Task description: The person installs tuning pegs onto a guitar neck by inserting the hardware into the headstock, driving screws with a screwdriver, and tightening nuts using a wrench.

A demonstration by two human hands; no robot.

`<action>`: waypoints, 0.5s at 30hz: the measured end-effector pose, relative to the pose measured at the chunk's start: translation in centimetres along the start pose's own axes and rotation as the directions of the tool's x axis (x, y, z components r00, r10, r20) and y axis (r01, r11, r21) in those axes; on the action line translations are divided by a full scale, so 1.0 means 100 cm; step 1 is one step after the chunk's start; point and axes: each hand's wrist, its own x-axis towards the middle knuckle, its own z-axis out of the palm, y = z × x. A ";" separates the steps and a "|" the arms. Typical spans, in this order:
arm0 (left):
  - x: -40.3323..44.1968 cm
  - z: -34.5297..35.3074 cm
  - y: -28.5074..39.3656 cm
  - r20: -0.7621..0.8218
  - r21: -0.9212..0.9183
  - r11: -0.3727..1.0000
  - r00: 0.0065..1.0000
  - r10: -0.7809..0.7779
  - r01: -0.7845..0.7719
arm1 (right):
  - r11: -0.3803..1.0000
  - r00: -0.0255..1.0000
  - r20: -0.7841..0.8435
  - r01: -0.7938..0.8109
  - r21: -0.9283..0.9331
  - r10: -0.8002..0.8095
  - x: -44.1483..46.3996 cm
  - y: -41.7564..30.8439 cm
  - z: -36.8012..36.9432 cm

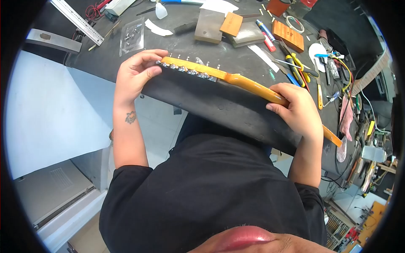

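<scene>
A glossy amber guitar neck (249, 85) is held above the near edge of the workbench, turned on its side, with its headstock toward the left. A row of silver tuning machines (192, 72) lines the near side of the headstock, and the slim posts stick up on the far side. My left hand (137, 71) pinches the tip of the headstock between thumb and fingers. Farther right, my right hand (297, 107) is wrapped around the shaft of the neck. The heel end shows beyond my right wrist.
Metal blocks (209, 27) and wooden blocks (288, 36) sit at the back of the dark bench (177, 44). A bag of small parts (131, 37) lies at left, near a steel ruler (78, 22). Yellow-handled pliers (295, 69) and several tools crowd the right.
</scene>
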 end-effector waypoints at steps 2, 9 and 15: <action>-0.002 0.006 -0.002 -0.079 0.029 1.000 0.997 0.011 -0.009 | 1.000 1.000 -0.007 -0.008 -0.005 0.008 -0.003 -0.001 -0.002; -0.002 0.006 -0.009 -0.104 0.085 0.993 0.990 0.091 -0.082 | 0.999 0.999 -0.031 0.023 -0.033 -0.024 0.001 0.000 0.004; 0.001 0.002 -0.003 -0.045 0.106 0.993 0.997 0.059 -0.054 | 0.999 0.999 -0.027 0.021 -0.031 -0.022 0.000 -0.001 0.004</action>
